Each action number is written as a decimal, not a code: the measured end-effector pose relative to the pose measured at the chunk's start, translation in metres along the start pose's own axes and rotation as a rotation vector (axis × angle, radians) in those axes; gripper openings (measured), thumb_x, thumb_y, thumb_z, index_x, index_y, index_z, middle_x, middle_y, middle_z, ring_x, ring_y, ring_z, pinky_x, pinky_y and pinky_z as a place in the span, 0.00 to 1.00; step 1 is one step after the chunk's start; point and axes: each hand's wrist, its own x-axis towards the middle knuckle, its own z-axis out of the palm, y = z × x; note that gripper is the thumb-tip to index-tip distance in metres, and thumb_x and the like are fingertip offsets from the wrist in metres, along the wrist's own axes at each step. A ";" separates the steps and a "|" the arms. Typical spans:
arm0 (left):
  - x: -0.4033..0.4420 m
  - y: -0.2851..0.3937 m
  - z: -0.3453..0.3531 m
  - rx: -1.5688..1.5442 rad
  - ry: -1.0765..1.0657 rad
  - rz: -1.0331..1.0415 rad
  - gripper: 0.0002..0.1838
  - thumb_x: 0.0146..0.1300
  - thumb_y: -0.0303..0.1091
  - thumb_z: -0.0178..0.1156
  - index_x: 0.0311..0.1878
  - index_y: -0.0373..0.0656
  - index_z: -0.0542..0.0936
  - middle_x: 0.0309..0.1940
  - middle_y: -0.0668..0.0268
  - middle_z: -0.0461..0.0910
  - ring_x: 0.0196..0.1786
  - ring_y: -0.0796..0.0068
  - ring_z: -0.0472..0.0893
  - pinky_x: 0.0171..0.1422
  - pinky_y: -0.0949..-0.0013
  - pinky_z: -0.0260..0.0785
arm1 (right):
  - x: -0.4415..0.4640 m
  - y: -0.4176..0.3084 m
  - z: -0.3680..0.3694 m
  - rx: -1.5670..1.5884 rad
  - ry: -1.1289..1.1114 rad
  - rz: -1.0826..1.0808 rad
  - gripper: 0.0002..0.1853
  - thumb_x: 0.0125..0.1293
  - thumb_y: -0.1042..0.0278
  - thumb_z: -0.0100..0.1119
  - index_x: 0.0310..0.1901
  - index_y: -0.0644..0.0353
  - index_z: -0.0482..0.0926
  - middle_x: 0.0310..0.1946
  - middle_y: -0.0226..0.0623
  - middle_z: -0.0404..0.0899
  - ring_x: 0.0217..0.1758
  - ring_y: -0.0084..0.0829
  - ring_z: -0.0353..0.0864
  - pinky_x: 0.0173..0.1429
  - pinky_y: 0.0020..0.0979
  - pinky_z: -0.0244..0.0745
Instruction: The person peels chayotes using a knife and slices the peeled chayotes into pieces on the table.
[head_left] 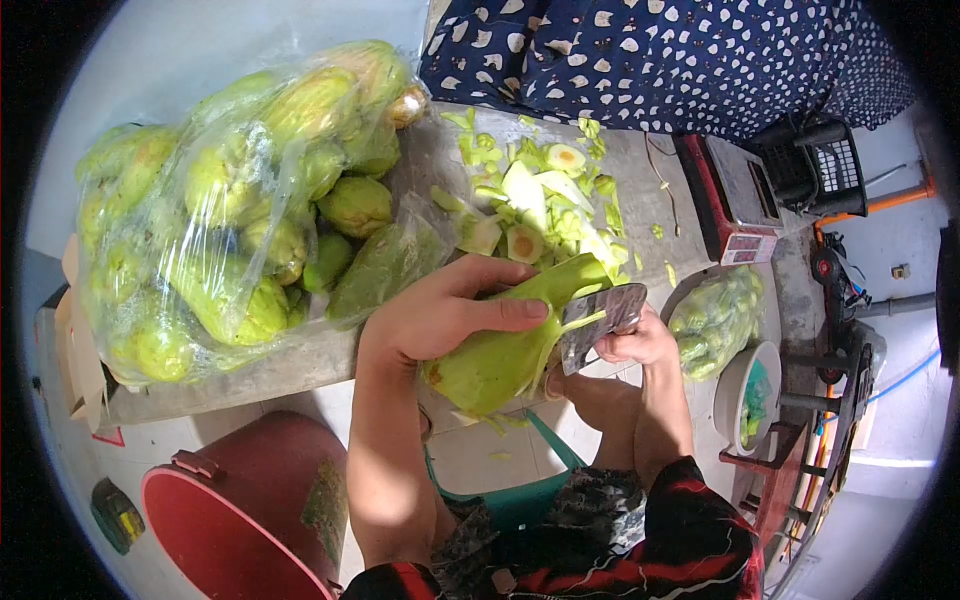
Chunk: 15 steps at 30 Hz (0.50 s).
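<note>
My left hand (pixel 465 305) is closed over a large green papaya (pixel 500 365), thumb across its top, holding it above the table's near edge. In my right hand (pixel 645 340) is a knife with a broad, stained blade (pixel 600 320). The blade lies against the papaya's right end, where a thin strip of peel (pixel 583 320) sticks up beside it. My right fingers are partly hidden behind the blade. Beyond the fruit lies a pile of pale green peelings and cut ends (pixel 535 200).
A clear plastic bag of green papayas (pixel 230 220) fills the table's left side. At right are a red scale (pixel 725 195), a black crate (pixel 825 165), a bag of green pieces (pixel 715 320) and a white tub (pixel 748 395). Below left stands a red bucket (pixel 250 500).
</note>
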 end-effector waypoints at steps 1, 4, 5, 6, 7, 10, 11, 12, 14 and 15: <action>0.000 -0.001 -0.001 -0.004 0.006 -0.002 0.41 0.55 0.50 0.74 0.65 0.33 0.74 0.61 0.50 0.76 0.64 0.63 0.74 0.69 0.66 0.63 | 0.000 -0.001 0.002 0.000 -0.001 0.001 0.22 0.54 0.80 0.64 0.53 0.68 0.75 0.25 0.31 0.78 0.19 0.18 0.71 0.22 0.23 0.63; -0.002 0.001 -0.002 0.021 -0.009 -0.002 0.40 0.55 0.50 0.74 0.65 0.33 0.74 0.61 0.50 0.76 0.64 0.63 0.74 0.68 0.66 0.63 | 0.000 -0.007 0.006 -0.031 0.061 -0.005 0.20 0.54 0.80 0.65 0.51 0.67 0.78 0.29 0.27 0.80 0.23 0.16 0.73 0.26 0.22 0.67; -0.001 -0.001 -0.003 0.021 -0.009 -0.002 0.40 0.55 0.50 0.74 0.65 0.33 0.74 0.61 0.50 0.76 0.64 0.63 0.74 0.68 0.66 0.63 | -0.001 -0.009 0.004 -0.065 0.048 0.025 0.21 0.53 0.79 0.65 0.51 0.66 0.78 0.30 0.27 0.80 0.25 0.16 0.73 0.27 0.23 0.68; 0.001 -0.004 -0.004 0.032 -0.015 -0.002 0.40 0.55 0.50 0.74 0.65 0.33 0.74 0.61 0.50 0.76 0.64 0.63 0.74 0.68 0.66 0.63 | -0.002 -0.010 0.002 -0.098 0.035 0.054 0.21 0.53 0.79 0.66 0.51 0.66 0.78 0.31 0.27 0.81 0.27 0.16 0.74 0.29 0.23 0.69; 0.001 -0.005 -0.005 0.044 -0.021 -0.001 0.40 0.56 0.50 0.74 0.65 0.33 0.74 0.61 0.50 0.76 0.64 0.64 0.74 0.68 0.66 0.63 | -0.002 -0.010 0.003 -0.099 0.035 0.055 0.21 0.53 0.79 0.66 0.51 0.66 0.78 0.31 0.27 0.81 0.27 0.16 0.74 0.29 0.23 0.69; -0.003 0.004 -0.001 0.005 -0.029 -0.005 0.39 0.56 0.48 0.74 0.64 0.33 0.74 0.60 0.50 0.76 0.63 0.64 0.74 0.67 0.66 0.64 | -0.001 -0.012 0.006 -0.091 0.042 0.060 0.21 0.53 0.79 0.66 0.51 0.66 0.78 0.31 0.27 0.81 0.27 0.16 0.74 0.29 0.24 0.70; -0.002 0.003 -0.001 0.006 -0.030 -0.005 0.39 0.56 0.48 0.74 0.64 0.33 0.74 0.60 0.50 0.76 0.63 0.64 0.74 0.67 0.66 0.64 | -0.002 -0.013 0.009 -0.074 0.070 0.068 0.18 0.53 0.78 0.67 0.48 0.66 0.79 0.30 0.27 0.80 0.27 0.16 0.74 0.29 0.24 0.69; -0.001 0.001 0.000 0.008 -0.008 -0.004 0.39 0.56 0.48 0.74 0.64 0.33 0.74 0.60 0.51 0.77 0.63 0.64 0.75 0.67 0.67 0.64 | -0.003 -0.014 0.010 -0.059 0.098 0.076 0.16 0.53 0.77 0.67 0.46 0.66 0.80 0.28 0.26 0.80 0.27 0.15 0.73 0.29 0.23 0.69; 0.000 -0.001 0.000 0.009 0.013 -0.002 0.38 0.56 0.47 0.74 0.64 0.32 0.74 0.60 0.51 0.77 0.62 0.64 0.75 0.67 0.67 0.64 | 0.001 -0.016 -0.002 -0.243 0.005 0.008 0.13 0.54 0.76 0.67 0.43 0.66 0.81 0.25 0.26 0.78 0.26 0.14 0.73 0.27 0.23 0.67; 0.001 -0.001 0.000 0.015 -0.019 0.015 0.38 0.56 0.48 0.74 0.64 0.32 0.74 0.59 0.51 0.77 0.62 0.65 0.75 0.67 0.67 0.64 | 0.003 -0.016 -0.007 -0.425 -0.090 -0.061 0.11 0.54 0.76 0.67 0.39 0.65 0.81 0.22 0.25 0.77 0.25 0.14 0.72 0.26 0.23 0.66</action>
